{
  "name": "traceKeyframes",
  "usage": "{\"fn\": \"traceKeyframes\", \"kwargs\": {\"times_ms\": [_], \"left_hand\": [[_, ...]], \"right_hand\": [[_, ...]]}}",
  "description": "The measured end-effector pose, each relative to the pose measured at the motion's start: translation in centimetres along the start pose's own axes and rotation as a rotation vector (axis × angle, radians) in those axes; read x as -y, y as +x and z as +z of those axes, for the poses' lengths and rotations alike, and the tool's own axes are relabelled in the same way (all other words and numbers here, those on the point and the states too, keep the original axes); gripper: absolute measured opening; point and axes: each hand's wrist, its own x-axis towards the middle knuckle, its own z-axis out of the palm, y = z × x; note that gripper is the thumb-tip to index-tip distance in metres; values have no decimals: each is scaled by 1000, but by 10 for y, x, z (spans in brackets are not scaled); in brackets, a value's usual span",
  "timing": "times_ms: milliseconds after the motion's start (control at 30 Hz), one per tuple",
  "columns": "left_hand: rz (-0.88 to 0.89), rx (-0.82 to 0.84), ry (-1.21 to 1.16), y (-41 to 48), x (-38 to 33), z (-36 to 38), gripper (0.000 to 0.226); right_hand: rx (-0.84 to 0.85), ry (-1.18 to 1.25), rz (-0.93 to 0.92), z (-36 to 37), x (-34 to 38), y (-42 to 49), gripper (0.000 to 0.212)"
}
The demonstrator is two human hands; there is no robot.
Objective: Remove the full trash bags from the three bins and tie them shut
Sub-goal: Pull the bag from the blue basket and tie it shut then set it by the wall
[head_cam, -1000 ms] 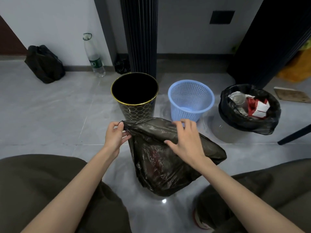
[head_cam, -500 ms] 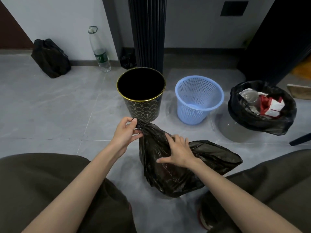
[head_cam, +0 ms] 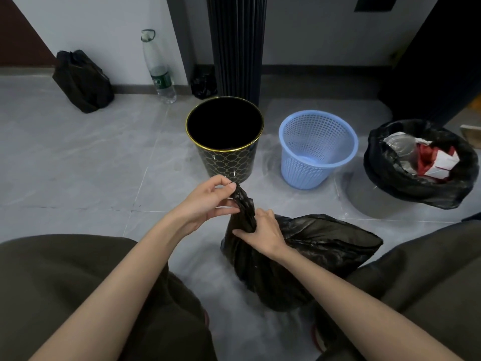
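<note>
Head view: my left hand (head_cam: 205, 201) is pinching the tip of the gathered neck of the bag (head_cam: 312, 246), and my right hand (head_cam: 263, 230) is curling round the neck lower down. The bag is lying on the floor between my knees. If the thin plastic is slipping from that pinch, the neck could be opening again. Just beyond, the black bin (head_cam: 226, 162) and blue basket (head_cam: 317, 165) are standing unlined, and the third bin (head_cam: 406, 183) is holding rubbish. Nothing is blocking my hands.

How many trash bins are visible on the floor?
3: a black bin in the middle, a blue bin right of it, and one at far right, hidden under its full bag.
</note>
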Motion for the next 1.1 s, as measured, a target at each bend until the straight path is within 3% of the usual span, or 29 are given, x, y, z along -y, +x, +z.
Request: {"fn": "traceKeyframes", "kwargs": {"times_ms": [100, 167, 267, 367, 500, 567, 633, 867, 933, 1033, 1100], "left_hand": [[17, -61, -53, 3, 1, -3, 15], [0, -127, -98, 6, 4, -7, 17], [-39, -225, -224, 10, 9, -14, 21], [-69, -327, -347, 13, 13, -21, 22], [-96, -419, -427, 16, 17, -29, 22], [-103, -444, -445, 17, 17, -31, 22], [-110, -464, -475, 16, 17, -33, 22], [-115, -501, -429, 12, 26, -32, 22], [-74, -514, -215, 12, 32, -32, 22], [92, -535, 539, 9, 35, -32, 12], [286, -525, 1030, 8, 36, -32, 33]], "right_hand": [[38, -37, 43, -3, 2, -3, 34], [113, -65, 45, -7, 3, -6, 37], [200, -51, 29, -8, -3, -6, 16], [265, 113, 72, -5, -8, -3, 11], [324, 438, 152, -10, -8, -2, 47], [359, 334, 113, -13, -4, -6, 38], [285, 113, 15, -14, -2, -9, 25], [291, -245, -133, -26, -8, -16, 26], [274, -341, -185, -30, -11, -16, 20], [214, -439, -175, -40, -14, -15, 13], [174, -467, -159, -50, -14, -15, 12]]}}
